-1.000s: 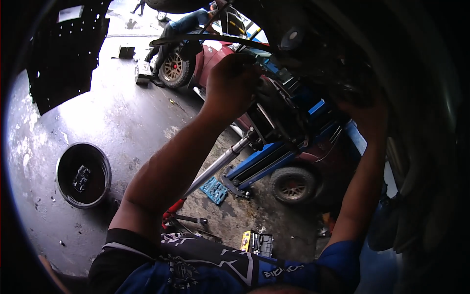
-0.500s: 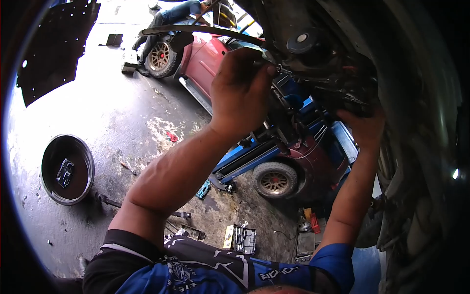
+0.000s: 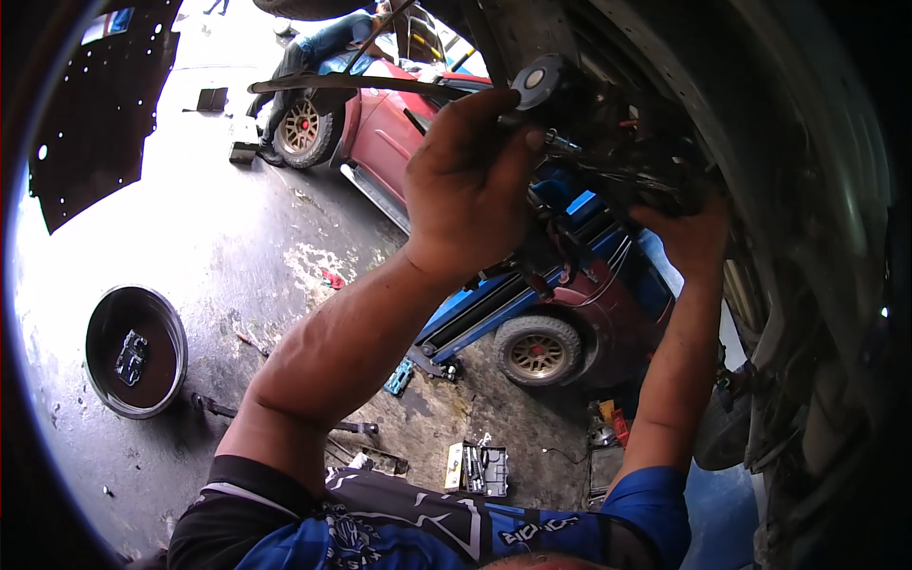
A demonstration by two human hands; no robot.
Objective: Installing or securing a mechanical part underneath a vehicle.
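Overhead, at a dark greasy assembly [image 3: 655,171] on a vehicle's underside, both my arms are raised. My left hand [image 3: 470,185] is closed in a pinch, thumb against the fingers. A small shiny metal piece, rod-like [image 3: 562,142], sticks out from its fingertips toward the assembly; its exact kind does not show. Just above those fingers is a round grey part with a pale centre [image 3: 538,78]. On the right, my right hand [image 3: 693,237] reaches up against the assembly's underside. Its thumb points left, and its other fingers are hidden by dark parts.
A black basin [image 3: 142,404] with a metal part inside stands on the floor at left. Below are an open tool case [image 3: 480,470] and a teal tool [image 3: 399,377]. Beyond, a red vehicle [image 3: 385,123] stands by a blue lift beam [image 3: 494,318]; a person [image 3: 328,47] leans over it.
The view has shifted slightly, so the floor things sit lower. The round grey part now appears closer to my left fingers, and more of the shiny metal piece shows. Both hands stay at the assembly.
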